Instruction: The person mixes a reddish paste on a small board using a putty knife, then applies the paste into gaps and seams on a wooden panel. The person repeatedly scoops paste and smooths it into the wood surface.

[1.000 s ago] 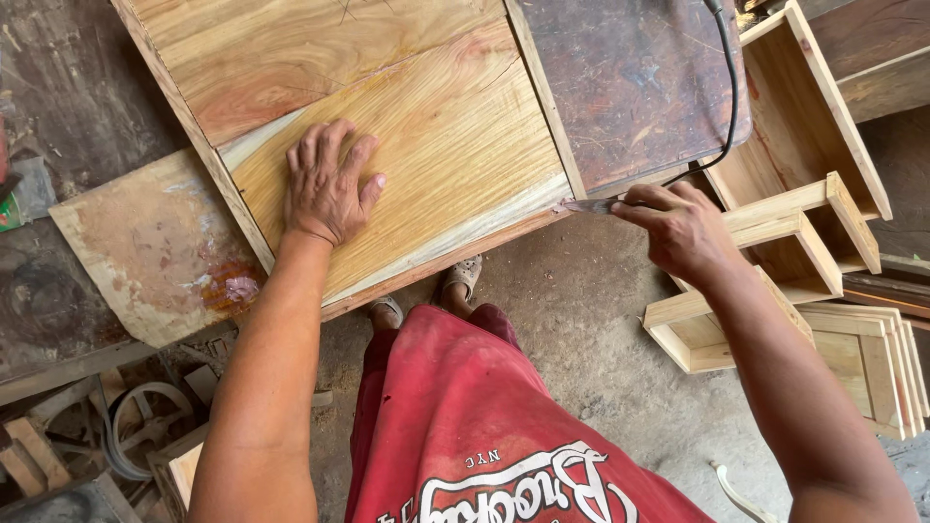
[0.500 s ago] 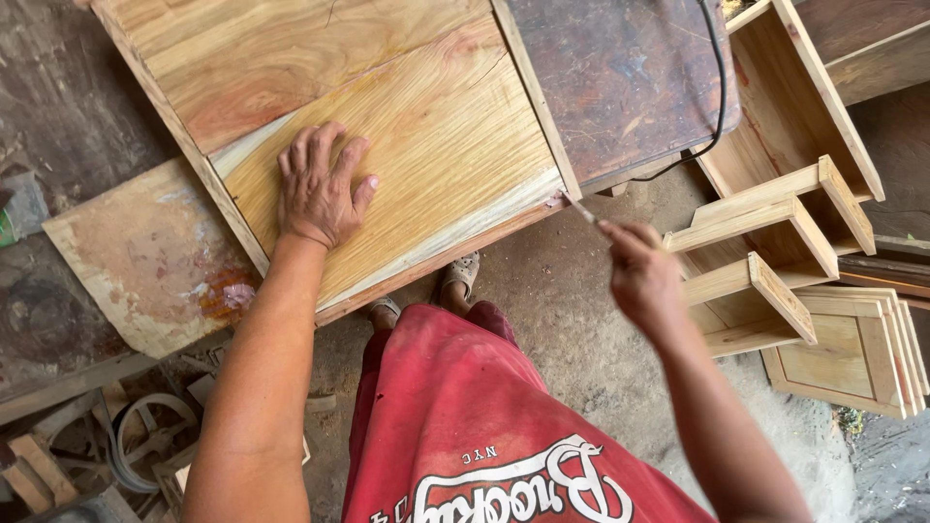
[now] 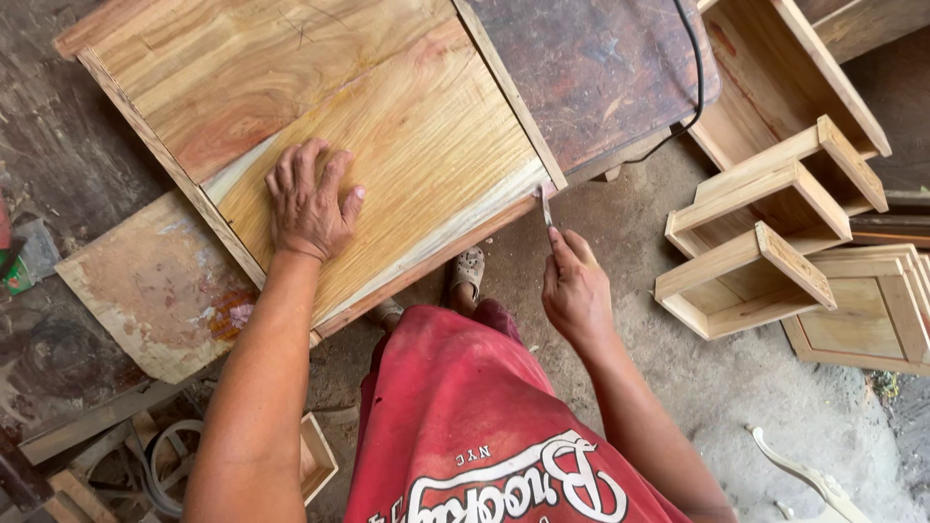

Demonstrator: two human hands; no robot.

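Note:
My left hand [image 3: 308, 201] lies flat, fingers spread, on a large light wooden panel [image 3: 387, 126] with a thin frame strip along its edges. My right hand [image 3: 573, 287] is closed around a small metal blade tool [image 3: 546, 207], whose tip touches the panel's near right corner. The panel rests on a dark worn board [image 3: 601, 77]. My red shirt and a sandalled foot [image 3: 468, 270] show below the panel's edge.
Several open wooden box frames [image 3: 775, 203] are stacked on the right on the dusty floor. A black cable [image 3: 694, 68] runs over the dark board. A stained plywood scrap [image 3: 160, 286] lies at left, with wood offcuts and rings beneath it.
My right hand has drawn in from the right and brought the blade tool to the panel's near right corner. The left hand stays pressed on the panel.

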